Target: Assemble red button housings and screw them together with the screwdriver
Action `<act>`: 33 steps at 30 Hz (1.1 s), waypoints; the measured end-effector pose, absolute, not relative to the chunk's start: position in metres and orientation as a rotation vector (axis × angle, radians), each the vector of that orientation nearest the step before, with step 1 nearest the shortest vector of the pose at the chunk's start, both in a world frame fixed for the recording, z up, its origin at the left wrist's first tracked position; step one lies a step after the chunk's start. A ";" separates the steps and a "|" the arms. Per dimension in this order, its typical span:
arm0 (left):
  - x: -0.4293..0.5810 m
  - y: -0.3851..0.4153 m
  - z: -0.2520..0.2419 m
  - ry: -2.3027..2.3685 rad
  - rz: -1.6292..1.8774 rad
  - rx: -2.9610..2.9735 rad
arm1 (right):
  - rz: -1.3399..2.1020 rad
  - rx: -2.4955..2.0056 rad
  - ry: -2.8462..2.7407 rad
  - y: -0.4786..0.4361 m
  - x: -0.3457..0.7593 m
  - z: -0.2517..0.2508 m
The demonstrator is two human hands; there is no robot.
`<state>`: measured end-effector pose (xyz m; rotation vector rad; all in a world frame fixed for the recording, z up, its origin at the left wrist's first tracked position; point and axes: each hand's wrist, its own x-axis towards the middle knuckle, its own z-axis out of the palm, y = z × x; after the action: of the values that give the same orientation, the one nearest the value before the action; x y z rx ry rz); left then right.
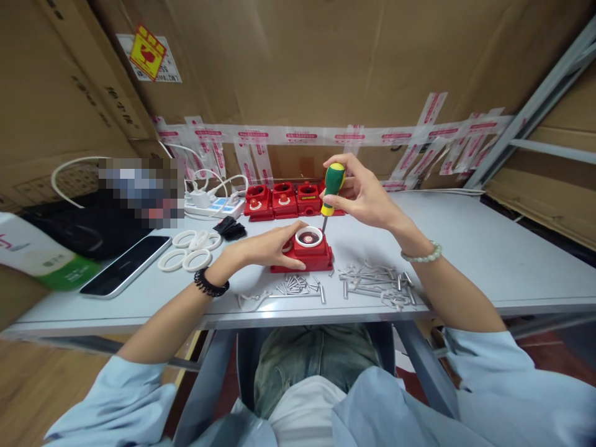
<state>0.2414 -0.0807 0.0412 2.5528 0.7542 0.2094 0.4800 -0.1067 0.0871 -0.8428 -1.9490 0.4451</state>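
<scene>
The right hand (367,198) is closed around the green-and-yellow handle of a screwdriver (331,186). It holds the tool nearly upright, with the tip set down at the right edge of the white ring (309,236) on top of a red housing (305,253). That housing sits on the grey table (488,248), near the front edge and about in the middle. The left hand (270,248) lies against its left side, fingers curled along the near face, pinning it flat.

Judging by the pose, the step in hand is driving a screw into the housing (the screw itself is too small to make out under the tip). It calls for the shaft to stay upright and for steady downward pressure while the left hand braces the piece against turning.

Just in front of the housing lies a small heap of loose screws (298,284), with a scatter of metal brackets (377,279) to the right. Further left are spare white rings (189,248) and a phone (125,264). A row of similar red units (284,200) stands at the far side.
</scene>
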 end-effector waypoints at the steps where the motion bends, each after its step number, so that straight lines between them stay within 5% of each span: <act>1: 0.241 -0.081 0.041 0.758 0.212 2.554 | 0.439 -0.846 -1.948 -0.108 0.479 0.088; 10: 0.241 -0.081 0.040 0.754 0.227 2.536 | 0.419 -0.729 -1.798 -0.142 0.489 0.111; 17: 0.241 -0.076 0.032 0.700 0.279 2.552 | 0.626 -0.744 -2.232 -0.174 0.481 0.084; 33: 0.241 -0.078 0.036 0.716 0.260 2.569 | 0.494 -0.784 -2.205 -0.167 0.481 0.081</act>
<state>0.2406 -0.0782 0.0355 2.5688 0.7158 0.2604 0.4813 -0.1666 0.0809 -0.7839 -2.2046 0.4942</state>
